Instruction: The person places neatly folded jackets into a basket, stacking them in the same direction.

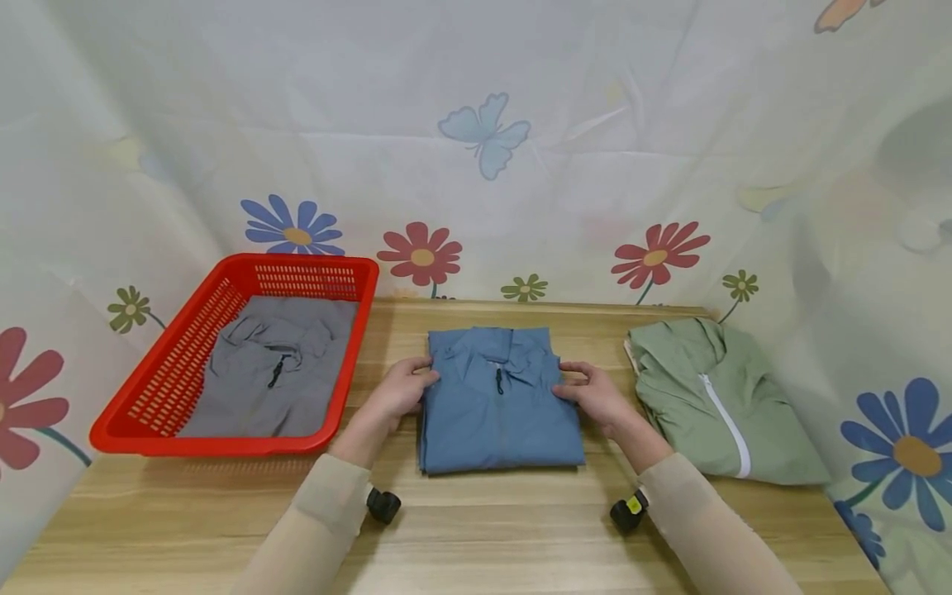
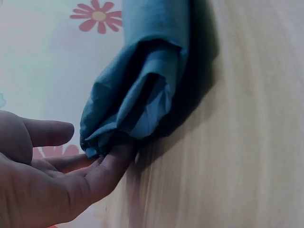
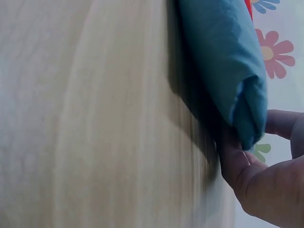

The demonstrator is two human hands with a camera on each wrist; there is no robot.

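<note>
A blue jacket (image 1: pixel 500 421), folded into a rectangle with its collar and dark zip pull facing up, is at the middle of the wooden table. At its left edge, my left hand (image 1: pixel 402 387) grips the fold. The left wrist view shows fingers (image 2: pixel 111 171) curled beneath the layered cloth (image 2: pixel 137 104), with the thumb on the other side. My right hand (image 1: pixel 597 397) holds the opposite edge. In the right wrist view its fingers (image 3: pixel 233 159) reach under the rolled blue edge (image 3: pixel 228 57), and the thumb is partly hidden behind the cloth.
On the left stands a red plastic basket (image 1: pixel 344 397) containing a folded grey jacket (image 1: pixel 297 364). A folded green jacket (image 1: pixel 773 421) with a white zip lies to the right. The wooden table (image 1: pixel 506 529) meets a flower-print curtain (image 1: pixel 565 215) at the back.
</note>
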